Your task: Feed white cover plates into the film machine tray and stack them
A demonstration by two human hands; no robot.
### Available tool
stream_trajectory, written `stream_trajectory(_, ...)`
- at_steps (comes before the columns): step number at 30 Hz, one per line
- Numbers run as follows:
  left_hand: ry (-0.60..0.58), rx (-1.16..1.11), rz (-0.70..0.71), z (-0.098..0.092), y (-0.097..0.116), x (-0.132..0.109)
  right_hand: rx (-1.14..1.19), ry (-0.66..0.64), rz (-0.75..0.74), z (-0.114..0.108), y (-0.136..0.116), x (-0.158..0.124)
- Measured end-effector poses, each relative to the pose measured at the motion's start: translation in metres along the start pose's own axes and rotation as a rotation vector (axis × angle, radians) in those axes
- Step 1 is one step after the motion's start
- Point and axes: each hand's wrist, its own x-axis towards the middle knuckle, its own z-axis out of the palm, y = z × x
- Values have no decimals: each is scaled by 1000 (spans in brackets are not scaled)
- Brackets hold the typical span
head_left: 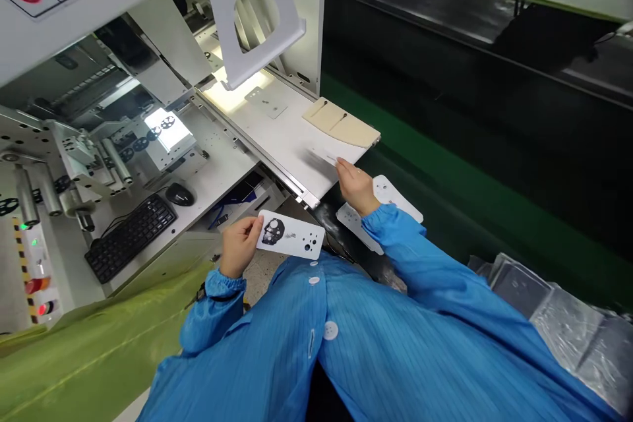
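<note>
Pinched at its left end, a white phone back panel [291, 235] with rounded corners, a black round print and several holes is held by my left hand [238, 245] in front of my body. My right hand [357, 187] is closed on the edge of a thin pale panel [322, 157], blurred by motion, over the front end of the white feed table [291, 145]. Just below my right forearm lie more white panels [395, 198], partly covered by the sleeve. Farther in on the table rests a flat pale panel [266, 103] with small holes.
A cream board [341, 122] with two dark-headed pins lies on the table's right edge. Machine rollers [119, 161], a keyboard [131, 237] and a mouse [180, 194] are at left. A white bracket [222, 26] overhangs the table. Clear plastic bags [558, 316] are at lower right.
</note>
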Motion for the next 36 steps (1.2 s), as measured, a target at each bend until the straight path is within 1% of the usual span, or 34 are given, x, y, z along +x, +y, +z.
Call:
stream_trajectory(1,-4,-2,-9,-1,-2,0,-20,-79,24,12,-3,15)
stream_trajectory(3,-9,-5,-29,-3,-9,0,-61,-220,70,31,-10,32)
stream_trajectory(5,-11,-5,-54,-6,-15,1,-81,-309,103,42,-18,35)
stream_trajectory(7,-13,-5,-82,-8,-22,4,-82,-349,117,46,-27,31)
stream_trajectory(9,-20,-11,-101,-8,-26,8,-77,-361,131,48,-34,30)
stream_trajectory(12,-36,-20,-110,-7,-28,16,-64,-368,173,52,-38,36)
stream_trajectory(14,-49,-26,-113,-6,-29,21,-52,-363,195,57,-37,43)
stream_trajectory(20,-63,-48,-112,-4,-30,30,-11,-350,193,67,-31,56)
stream_trajectory(25,-66,-43,-109,-4,-31,33,-18,-362,215,69,-31,62)
stream_trajectory(30,-69,-45,-106,-4,-33,34,-8,-349,202,70,-30,65)
stream_trajectory(36,-77,-39,-97,-4,-32,35,-10,-334,193,62,-37,62)
